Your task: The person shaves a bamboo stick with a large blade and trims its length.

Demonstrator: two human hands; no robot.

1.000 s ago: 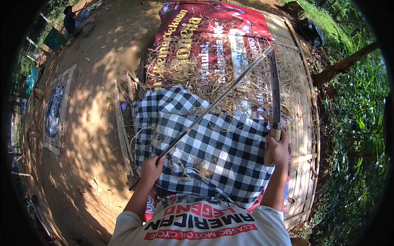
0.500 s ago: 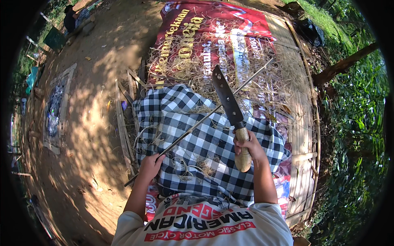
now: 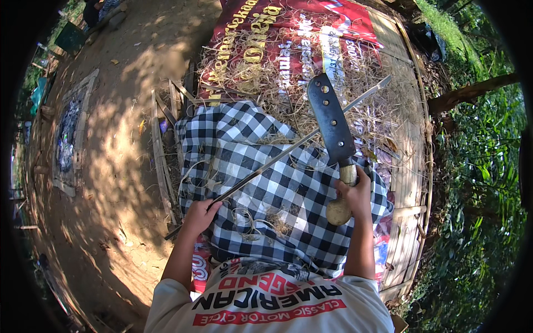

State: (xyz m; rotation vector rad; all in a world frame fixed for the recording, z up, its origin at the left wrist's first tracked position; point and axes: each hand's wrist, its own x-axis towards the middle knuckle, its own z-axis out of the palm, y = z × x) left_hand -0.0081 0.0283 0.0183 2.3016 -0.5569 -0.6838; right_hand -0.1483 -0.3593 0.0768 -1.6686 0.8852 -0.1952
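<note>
My right hand (image 3: pixel 355 194) grips the pale wooden handle of a large knife (image 3: pixel 333 122), whose broad dark blade has several round holes or studs and points away from me. My left hand (image 3: pixel 201 215) is closed around the lower part of a long thin strip (image 3: pixel 266 164), likely bamboo or cane. The strip slants from lower left to upper right, passing behind the blade as seen from above. Beneath both hands a black-and-white checked cloth (image 3: pixel 255 161) covers my lap, with curled shavings (image 3: pixel 280 222) lying on it.
A red printed banner (image 3: pixel 233 33), strewn with fine shavings (image 3: pixel 244 83), covers part of a bamboo slat platform (image 3: pixel 408 177). Wooden sticks (image 3: pixel 159 161) stand along its left side. Bare soil (image 3: pixel 116 166) lies left, green plants (image 3: pixel 483 166) right. A person (image 3: pixel 91 12) is at the far upper left.
The knife has moved to the right and turned, showing more of its blade's flat side. The strip's far end has shifted slightly right; my left hand still holds it.
</note>
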